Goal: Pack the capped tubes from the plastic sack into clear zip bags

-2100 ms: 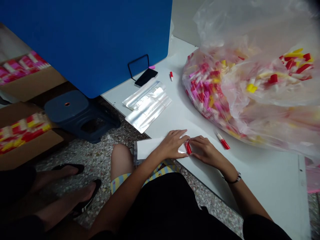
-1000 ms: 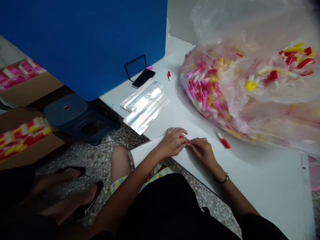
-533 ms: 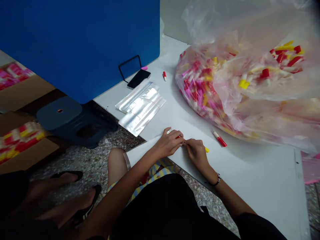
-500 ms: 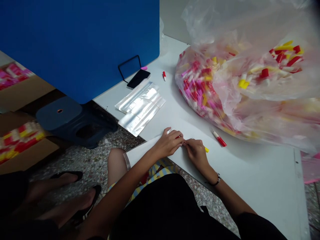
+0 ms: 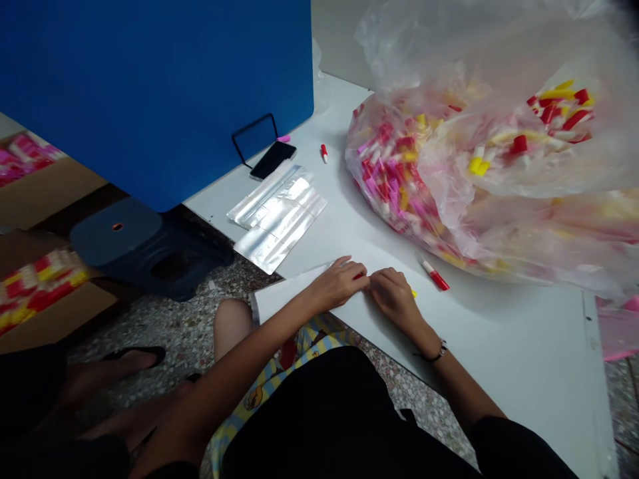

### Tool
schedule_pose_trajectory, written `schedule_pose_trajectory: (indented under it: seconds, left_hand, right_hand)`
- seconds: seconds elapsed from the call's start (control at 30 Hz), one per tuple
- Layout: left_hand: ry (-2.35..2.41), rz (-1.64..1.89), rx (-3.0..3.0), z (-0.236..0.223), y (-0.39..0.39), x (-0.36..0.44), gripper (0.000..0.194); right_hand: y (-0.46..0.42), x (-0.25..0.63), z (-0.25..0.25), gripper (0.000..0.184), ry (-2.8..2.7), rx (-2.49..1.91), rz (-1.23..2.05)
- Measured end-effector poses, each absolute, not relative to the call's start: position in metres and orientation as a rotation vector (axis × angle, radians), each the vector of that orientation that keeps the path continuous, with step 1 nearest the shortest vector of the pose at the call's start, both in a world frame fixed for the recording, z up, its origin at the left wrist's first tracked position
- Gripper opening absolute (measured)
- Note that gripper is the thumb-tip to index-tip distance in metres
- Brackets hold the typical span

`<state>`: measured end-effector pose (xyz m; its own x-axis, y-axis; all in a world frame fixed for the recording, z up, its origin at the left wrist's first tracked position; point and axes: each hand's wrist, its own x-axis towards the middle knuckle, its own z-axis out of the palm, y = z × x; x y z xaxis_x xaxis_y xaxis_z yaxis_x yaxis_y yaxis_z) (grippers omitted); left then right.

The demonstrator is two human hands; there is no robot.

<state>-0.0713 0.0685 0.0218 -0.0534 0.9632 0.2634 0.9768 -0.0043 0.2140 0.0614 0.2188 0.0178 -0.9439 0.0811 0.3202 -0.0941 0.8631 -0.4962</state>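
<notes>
- Head view: the left hand [image 5: 339, 285] and right hand [image 5: 395, 299] are curled closed together on a red-capped tube [image 5: 359, 275]. Its long axis is hidden; only red shows at the left fingertips.
- It sits over a white sheet [image 5: 294, 296] at the desk [image 5: 529, 352] edge, with open desk rightward.
- Less red shows than two seconds earlier.

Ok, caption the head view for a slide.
Left hand and right hand press a white sheet against a red tube beside a clear bag of tubes.
</notes>
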Motion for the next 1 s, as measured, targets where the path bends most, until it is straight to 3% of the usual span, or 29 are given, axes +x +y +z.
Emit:
schedule_pose_trajectory:
  seconds: [0.2,0.33,0.4,0.77,0.9,1.0]
  left_hand:
    - [-2.148,-0.523,-2.224,0.041,0.074,-0.076,0.031]
    - [-2.712,-0.651,-1.767,0.044,0.063,-0.066,0.082]
    - [-2.844,-0.673,-1.683,0.038,0.058,-0.061,0.091]
    - [-2.728,-0.751,-1.673,0.020,0.056,-0.058,0.073]
    - [-2.722,-0.755,-1.664,0.019,0.056,-0.057,0.076]
    - [-2.744,-0.786,-1.633,0.018,0.056,-0.057,0.081]
  right_hand:
    - [0.249,0.064,0.026,0.022,-2.746,0.292,0.605]
    - [0.259,0.059,0.024,0.039,-2.770,0.478,0.618]
    - [0.261,0.054,0.021,0.040,-2.782,0.540,0.654]
    - [0.259,0.054,0.011,0.032,-2.661,0.468,0.978]
    - [0.249,0.059,0.009,0.024,-2.583,0.319,1.012]
    - [0.241,0.059,0.008,0.031,-2.563,0.294,0.981]
